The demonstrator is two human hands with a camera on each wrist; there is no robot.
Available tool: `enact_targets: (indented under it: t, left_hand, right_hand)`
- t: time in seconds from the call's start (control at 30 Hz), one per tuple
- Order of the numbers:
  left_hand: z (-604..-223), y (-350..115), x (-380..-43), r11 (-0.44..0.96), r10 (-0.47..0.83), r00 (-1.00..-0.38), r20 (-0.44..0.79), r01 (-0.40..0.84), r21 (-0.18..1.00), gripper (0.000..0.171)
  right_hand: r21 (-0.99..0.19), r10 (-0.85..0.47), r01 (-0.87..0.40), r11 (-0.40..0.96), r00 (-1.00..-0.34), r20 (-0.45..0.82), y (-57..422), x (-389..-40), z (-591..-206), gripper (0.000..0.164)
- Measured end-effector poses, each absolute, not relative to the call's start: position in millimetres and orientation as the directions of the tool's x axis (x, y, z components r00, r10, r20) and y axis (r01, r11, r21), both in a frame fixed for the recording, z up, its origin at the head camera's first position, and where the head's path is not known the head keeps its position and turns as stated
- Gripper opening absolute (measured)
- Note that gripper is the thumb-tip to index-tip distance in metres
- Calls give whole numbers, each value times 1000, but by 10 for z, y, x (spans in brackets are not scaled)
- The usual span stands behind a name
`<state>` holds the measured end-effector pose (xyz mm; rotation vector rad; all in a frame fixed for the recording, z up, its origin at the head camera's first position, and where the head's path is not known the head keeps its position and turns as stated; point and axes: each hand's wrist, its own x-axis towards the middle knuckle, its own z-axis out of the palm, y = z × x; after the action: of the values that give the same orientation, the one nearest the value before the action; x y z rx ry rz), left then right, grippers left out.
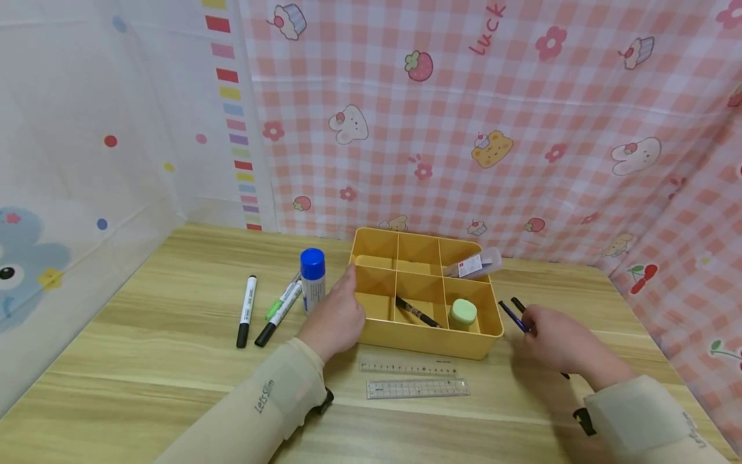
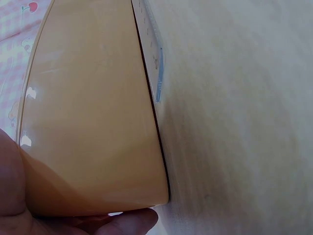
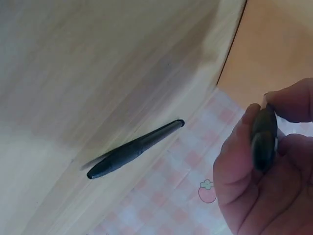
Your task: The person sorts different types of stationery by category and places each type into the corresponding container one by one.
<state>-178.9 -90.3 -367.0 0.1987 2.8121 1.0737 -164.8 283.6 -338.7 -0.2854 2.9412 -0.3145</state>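
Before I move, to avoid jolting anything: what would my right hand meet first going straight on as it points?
Most likely the box, at its right wall, with the held pen leading. Your right hand might brush the loose pen too; depth is unclear.

Cream sleeves (image 1: 232, 419), dark "Let's Slim" lettering (image 1: 265, 396).

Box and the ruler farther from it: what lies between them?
A clear ruler lies between the box and the farther ruler, running along the box's front; nothing else shows in that stretch. The head view shows it.
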Motion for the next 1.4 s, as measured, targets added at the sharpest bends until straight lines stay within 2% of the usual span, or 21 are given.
enact_targets:
  t: [0.33,0.7,0.93,1.23,1.4]
  left_hand:
    - [-3673,-911,-1793,738,179,-982,-60,94,668,68]
    - [-3667,-904,-1797,736,176,-982,-72,83,672,68]
    - [-3670,-902,-1802,742,177,-982,-65,90,665,68]
    - [-3670,-903,-1799,731,168,-983,-76,72,678,68]
    - [-3666,-906,-1792,732,165,-984,-75,71,677,68]
  right_hand:
    - [-260,-173,-131,957,-974,-144,2856,-1649,-3314,20]
    - [-388,-171,-117,914,-980,-107,2792,-1577,-3137,22]
    - [-427,-170,-123,896,-983,-75,2697,-1527,-3047,24]
    - [-389,-264,-256,885,-964,34,2346,-1530,-2928,14]
    - [-372,-333,-313,874,-943,11,2093,-1590,-2889,15]
